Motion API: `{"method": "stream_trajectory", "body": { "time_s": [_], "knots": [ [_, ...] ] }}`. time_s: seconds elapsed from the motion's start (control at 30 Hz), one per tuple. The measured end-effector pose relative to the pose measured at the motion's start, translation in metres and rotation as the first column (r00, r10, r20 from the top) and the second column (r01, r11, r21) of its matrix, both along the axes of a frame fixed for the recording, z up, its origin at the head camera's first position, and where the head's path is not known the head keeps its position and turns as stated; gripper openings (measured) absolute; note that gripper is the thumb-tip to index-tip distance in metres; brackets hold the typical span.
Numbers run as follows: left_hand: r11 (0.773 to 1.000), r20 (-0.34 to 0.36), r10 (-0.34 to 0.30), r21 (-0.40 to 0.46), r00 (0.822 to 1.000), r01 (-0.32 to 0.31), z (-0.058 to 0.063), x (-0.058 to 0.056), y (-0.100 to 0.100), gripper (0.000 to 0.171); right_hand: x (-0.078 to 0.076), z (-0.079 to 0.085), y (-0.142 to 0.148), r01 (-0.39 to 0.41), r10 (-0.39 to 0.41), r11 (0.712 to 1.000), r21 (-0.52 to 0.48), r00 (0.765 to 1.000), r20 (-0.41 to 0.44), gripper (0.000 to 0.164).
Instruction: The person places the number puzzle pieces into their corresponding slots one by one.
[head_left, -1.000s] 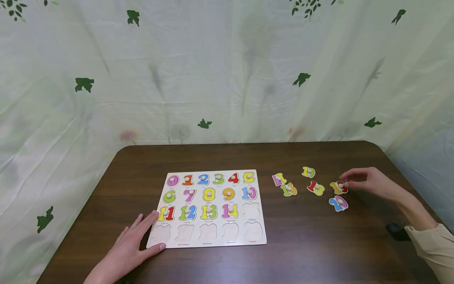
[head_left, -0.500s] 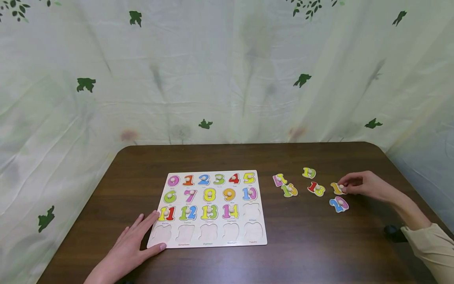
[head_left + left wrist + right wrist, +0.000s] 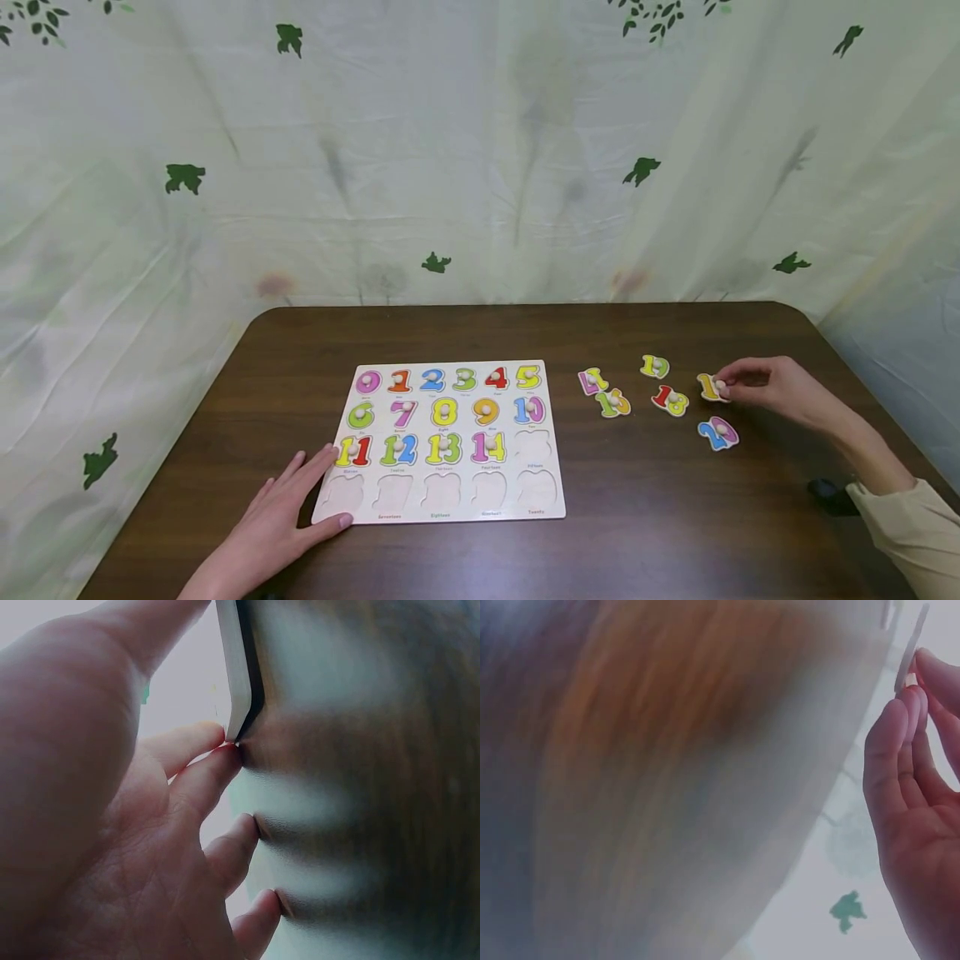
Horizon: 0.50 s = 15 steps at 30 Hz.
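Right hand (image 3: 772, 385): fingertips pinch the knob of the yellow number 15 piece (image 3: 709, 387), which is tilted at the right side of the dark wooden table (image 3: 637, 533), near the loose 18 piece (image 3: 670, 400) and 20 piece (image 3: 718, 432).
Left hand (image 3: 281, 521): fingers straight, lying flat on the table, thumb and forefinger touching the lower left corner of the number puzzle board (image 3: 442, 517).
Board: pieces 0 to 14 seated; 15 slot (image 3: 533, 444) and bottom row unfilled.
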<state>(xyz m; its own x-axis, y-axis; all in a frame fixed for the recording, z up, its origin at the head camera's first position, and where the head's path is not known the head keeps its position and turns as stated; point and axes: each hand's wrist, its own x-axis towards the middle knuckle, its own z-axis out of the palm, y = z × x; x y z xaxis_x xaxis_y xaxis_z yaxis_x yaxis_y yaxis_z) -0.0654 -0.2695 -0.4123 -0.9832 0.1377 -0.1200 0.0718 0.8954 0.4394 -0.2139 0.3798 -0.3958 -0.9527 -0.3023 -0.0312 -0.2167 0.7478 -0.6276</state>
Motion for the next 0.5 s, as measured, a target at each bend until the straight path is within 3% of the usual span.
{"method": "stream_trajectory", "body": {
  "time_s": [0.23,0.5],
  "knots": [
    [1.0,0.006,0.002,-0.004,1.0,-0.002,0.001,0.0,0.0,0.097,0.008,0.009,-0.021,-0.013,0.01,0.998,-0.063,0.999,-0.052,0.022],
    [1.0,0.011,0.004,0.005,1.0,-0.004,0.002,0.0,0.001,0.096,0.016,0.016,-0.049,-0.057,0.051,0.997,-0.054,0.993,-0.106,0.018]
  ]
}}
